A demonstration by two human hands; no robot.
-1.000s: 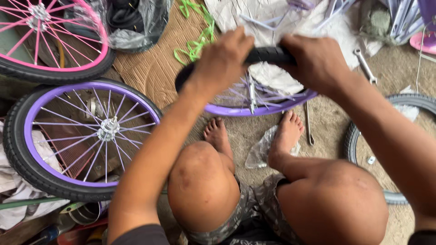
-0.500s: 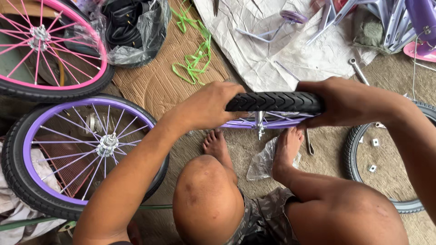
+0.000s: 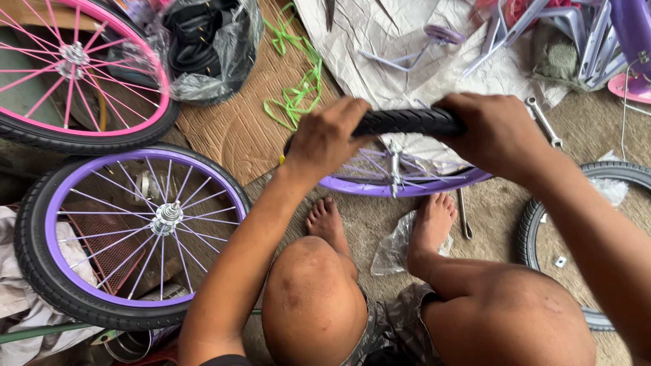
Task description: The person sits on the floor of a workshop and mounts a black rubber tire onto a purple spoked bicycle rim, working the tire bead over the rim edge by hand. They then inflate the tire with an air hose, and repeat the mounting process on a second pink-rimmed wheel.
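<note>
- Above your bare feet, your left hand (image 3: 325, 139) and right hand (image 3: 498, 132) both clamp the black ribbed rubber tyre (image 3: 407, 122).
- It sits on the upright purple-rimmed spoked wheel (image 3: 400, 177) (standing on the ground).
- Beside your left knee lies a finished purple wheel (image 3: 129, 230).

Bicycle repair workshop: loose wheels (image 3: 129, 230), wrench (image 3: 544, 122), frame parts (image 3: 597, 34).

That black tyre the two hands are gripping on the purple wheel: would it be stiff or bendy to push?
Probably bendy but springy: the black tyre is treaded rubber, gripped by the left hand and right hand. Its tread likely resists slipping. The purple wheel, standing on edge, might roll if released.
</note>
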